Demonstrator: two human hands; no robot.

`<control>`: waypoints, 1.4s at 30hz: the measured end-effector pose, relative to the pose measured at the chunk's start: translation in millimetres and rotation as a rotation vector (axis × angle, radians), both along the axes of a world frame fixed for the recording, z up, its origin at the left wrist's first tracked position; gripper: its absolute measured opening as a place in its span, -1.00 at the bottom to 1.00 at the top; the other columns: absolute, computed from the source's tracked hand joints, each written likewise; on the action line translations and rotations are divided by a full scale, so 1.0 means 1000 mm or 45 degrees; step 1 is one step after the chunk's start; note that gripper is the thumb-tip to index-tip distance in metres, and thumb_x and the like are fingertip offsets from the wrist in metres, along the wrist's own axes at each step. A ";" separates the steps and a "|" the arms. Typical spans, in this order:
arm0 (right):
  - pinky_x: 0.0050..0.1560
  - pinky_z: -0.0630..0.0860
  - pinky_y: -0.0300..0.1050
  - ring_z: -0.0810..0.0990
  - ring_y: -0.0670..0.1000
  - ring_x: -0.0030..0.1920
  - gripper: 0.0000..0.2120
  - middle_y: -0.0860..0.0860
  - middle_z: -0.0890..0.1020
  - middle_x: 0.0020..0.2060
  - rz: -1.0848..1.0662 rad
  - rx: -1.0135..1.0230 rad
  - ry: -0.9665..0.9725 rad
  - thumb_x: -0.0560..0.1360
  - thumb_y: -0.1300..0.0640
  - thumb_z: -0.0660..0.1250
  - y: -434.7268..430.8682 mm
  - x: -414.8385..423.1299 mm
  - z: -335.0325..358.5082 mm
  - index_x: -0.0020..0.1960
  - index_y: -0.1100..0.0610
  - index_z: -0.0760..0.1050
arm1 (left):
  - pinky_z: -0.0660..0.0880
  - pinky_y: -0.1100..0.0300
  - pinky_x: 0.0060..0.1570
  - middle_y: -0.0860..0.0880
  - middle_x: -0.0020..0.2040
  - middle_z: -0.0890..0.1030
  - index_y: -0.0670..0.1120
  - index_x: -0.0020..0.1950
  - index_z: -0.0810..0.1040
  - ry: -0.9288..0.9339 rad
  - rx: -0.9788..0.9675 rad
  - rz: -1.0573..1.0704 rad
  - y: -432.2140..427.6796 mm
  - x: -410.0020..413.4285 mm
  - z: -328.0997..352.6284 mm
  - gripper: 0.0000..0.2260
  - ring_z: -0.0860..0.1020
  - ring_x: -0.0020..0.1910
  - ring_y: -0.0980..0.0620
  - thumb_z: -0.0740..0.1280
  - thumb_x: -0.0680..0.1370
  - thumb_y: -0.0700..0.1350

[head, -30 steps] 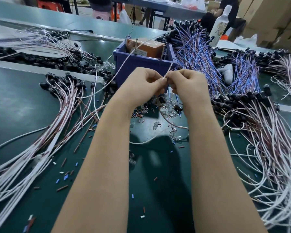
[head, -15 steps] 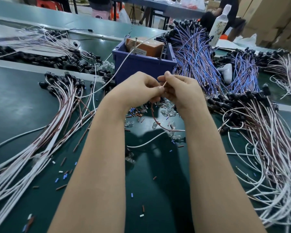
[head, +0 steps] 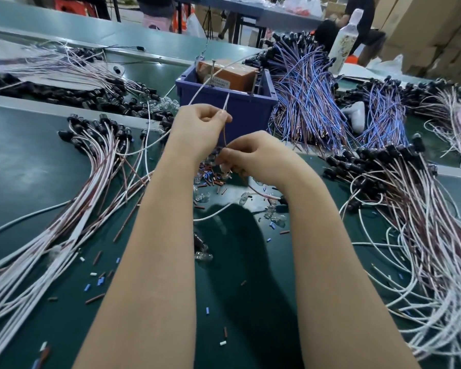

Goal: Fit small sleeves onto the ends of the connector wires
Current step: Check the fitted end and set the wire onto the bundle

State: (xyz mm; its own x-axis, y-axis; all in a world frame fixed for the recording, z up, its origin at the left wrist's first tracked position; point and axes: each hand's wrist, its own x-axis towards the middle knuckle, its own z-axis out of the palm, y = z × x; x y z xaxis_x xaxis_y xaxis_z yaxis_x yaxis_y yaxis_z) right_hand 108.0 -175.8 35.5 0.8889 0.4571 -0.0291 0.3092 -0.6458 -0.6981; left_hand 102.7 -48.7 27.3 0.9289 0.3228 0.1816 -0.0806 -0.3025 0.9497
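My left hand [head: 200, 126] is raised in front of the blue bin and pinches a thin white wire end [head: 226, 104] that sticks up above its fingers. A brown wire [head: 224, 137] runs down from that pinch to my right hand [head: 253, 155]. The right hand sits lower, fingers curled over a heap of small brown and blue sleeves [head: 210, 179] on the green table [head: 32, 161]; what its fingertips hold is hidden. The brown wire continues under the right wrist to a black connector [head: 282, 200].
A blue bin [head: 240, 107] with an orange box stands just behind my hands. Bundles of white and brown connector wires [head: 91, 166] lie left, more [head: 415, 209] right, blue ones [head: 306, 97] behind. Clear bulbs [head: 274, 217] and loose sleeves litter the table.
My hands have come apart: the left stayed up with the wire end, the right dropped down and toward me over the sleeve heap.
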 end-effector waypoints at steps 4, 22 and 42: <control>-0.25 0.40 -0.17 0.50 -0.05 -0.32 -0.79 0.06 0.67 -0.24 -0.279 0.110 -0.202 0.57 0.11 0.23 -0.001 0.005 0.000 -0.02 0.10 0.64 | 0.48 0.14 -0.03 -0.03 -0.19 0.58 -0.07 -0.05 0.54 -0.034 0.092 0.185 0.001 0.005 -0.003 -0.96 0.54 -0.16 0.02 0.33 0.55 -0.12; -0.01 0.49 -0.06 0.61 0.12 -0.07 -0.79 0.16 0.65 -0.10 -0.593 0.396 -0.384 0.59 0.22 0.15 0.012 0.006 -0.023 0.22 0.12 0.33 | 0.47 0.07 0.23 -0.16 0.18 0.59 -0.19 0.30 0.50 -0.088 -0.012 0.210 -0.007 0.004 0.002 -0.67 0.55 0.17 -0.05 0.17 0.55 -0.23; 0.03 0.50 -0.03 0.62 0.11 -0.07 -0.75 0.15 0.66 -0.10 -0.647 0.451 -0.434 0.58 0.24 0.16 0.008 0.007 -0.025 0.23 0.13 0.43 | 0.45 -0.01 0.25 -0.14 0.21 0.51 -0.25 0.40 0.37 -0.045 0.036 0.109 -0.014 0.007 -0.004 -0.61 0.50 0.23 -0.11 0.16 0.58 -0.20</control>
